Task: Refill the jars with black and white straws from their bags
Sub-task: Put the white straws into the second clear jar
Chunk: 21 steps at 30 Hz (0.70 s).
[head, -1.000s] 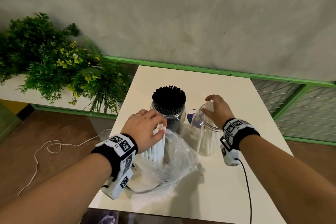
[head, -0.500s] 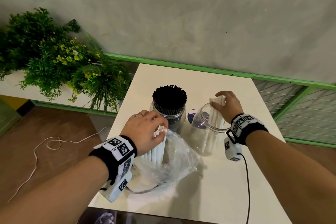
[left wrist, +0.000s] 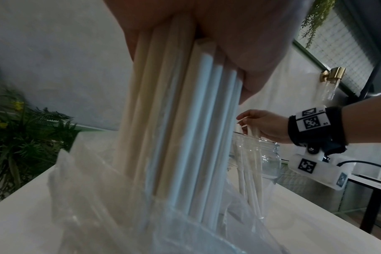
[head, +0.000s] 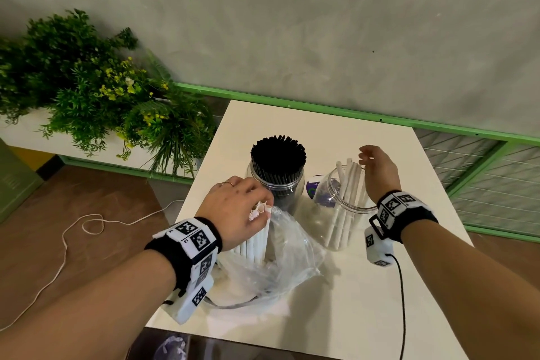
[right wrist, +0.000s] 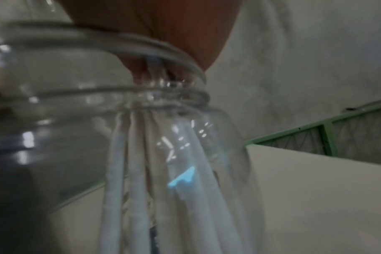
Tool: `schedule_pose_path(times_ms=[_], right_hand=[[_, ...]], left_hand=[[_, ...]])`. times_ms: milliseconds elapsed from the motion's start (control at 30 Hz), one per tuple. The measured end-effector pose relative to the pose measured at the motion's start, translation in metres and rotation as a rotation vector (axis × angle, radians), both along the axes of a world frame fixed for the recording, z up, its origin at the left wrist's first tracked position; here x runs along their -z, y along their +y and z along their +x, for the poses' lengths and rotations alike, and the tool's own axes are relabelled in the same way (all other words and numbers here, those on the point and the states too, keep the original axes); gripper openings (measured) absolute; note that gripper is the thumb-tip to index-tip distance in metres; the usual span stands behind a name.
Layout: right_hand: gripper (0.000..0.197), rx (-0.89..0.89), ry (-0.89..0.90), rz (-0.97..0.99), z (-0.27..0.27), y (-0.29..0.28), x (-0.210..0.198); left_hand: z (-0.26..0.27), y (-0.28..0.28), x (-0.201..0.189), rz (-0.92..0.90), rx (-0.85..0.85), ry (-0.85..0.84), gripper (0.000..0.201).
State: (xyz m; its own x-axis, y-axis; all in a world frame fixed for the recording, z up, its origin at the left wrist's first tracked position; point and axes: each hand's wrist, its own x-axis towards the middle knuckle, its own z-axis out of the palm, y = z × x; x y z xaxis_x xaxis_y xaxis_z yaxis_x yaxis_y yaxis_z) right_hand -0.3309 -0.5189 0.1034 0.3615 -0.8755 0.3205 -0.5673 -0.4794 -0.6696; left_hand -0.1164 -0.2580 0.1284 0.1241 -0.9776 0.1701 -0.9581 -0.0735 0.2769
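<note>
A person refills a clear jar [head: 347,207] with white straws at a pale tabletop [head: 321,131], midway through the white half of the job. The left hand [head: 236,210] is clenched around a thick bundle of white straws [head: 257,238] standing upright in a crumpled clear plastic bag [head: 286,260] near the front edge. The right hand [head: 378,171] hovers over the jar's mouth, its fingers relaxed and loosely spread, holding nothing; a few white straws in the jar [head: 346,202] lean against the rim just below it. Beside that jar, to the left, a second jar [head: 277,184] stands packed with black straws [head: 277,152], so that colour looks finished.

The step in hand appears to be the release of one small batch into the clear jar. The next move probably calls for the right hand to travel back to the bag and pull another few straws from the bundle while the left hand steadies it, taking care not to knock the light jar over.

Against the frame half a second ago, the right hand has let go: then it pinched the straws at the jar's mouth, now its fingers are lifted clear and the straws rest on their own. The left hand keeps its grip unchanged. A leafy plant [head: 102,102] stands off the tabletop's left side.
</note>
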Motion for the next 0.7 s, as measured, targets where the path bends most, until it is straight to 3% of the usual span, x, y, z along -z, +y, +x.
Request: schedule_pose_path(times_ms=[67, 167, 300, 367, 500, 700], right_hand=[[0.039, -0.020, 0.060, -0.083, -0.002, 0.002, -0.006], [0.033, -0.115, 0.142, -0.225, 0.001, 0.007, -0.008], [0.045, -0.203, 0.557, -0.203, 0.010, 0.009, -0.002], [0.038, -0.165, 0.609, -0.196, 0.017, 0.009, 0.002], [0.026, -0.048, 0.382, -0.264, 0.021, 0.005, 0.016], [0.011, 0.079, 0.028, -0.169, 0.018, -0.002, 0.011]], left_hand=[[0.000, 0.000, 0.000, -0.005, 0.001, 0.000, 0.027], [0.001, 0.000, 0.000, -0.003, 0.001, 0.006, 0.026], [0.001, 0.000, -0.001, 0.019, 0.002, 0.003, 0.030], [0.001, -0.001, -0.001, 0.036, -0.002, -0.001, 0.032], [0.000, -0.002, -0.001, 0.031, -0.004, -0.004, 0.031], [-0.002, -0.003, -0.001, 0.034, -0.003, -0.010, 0.031]])
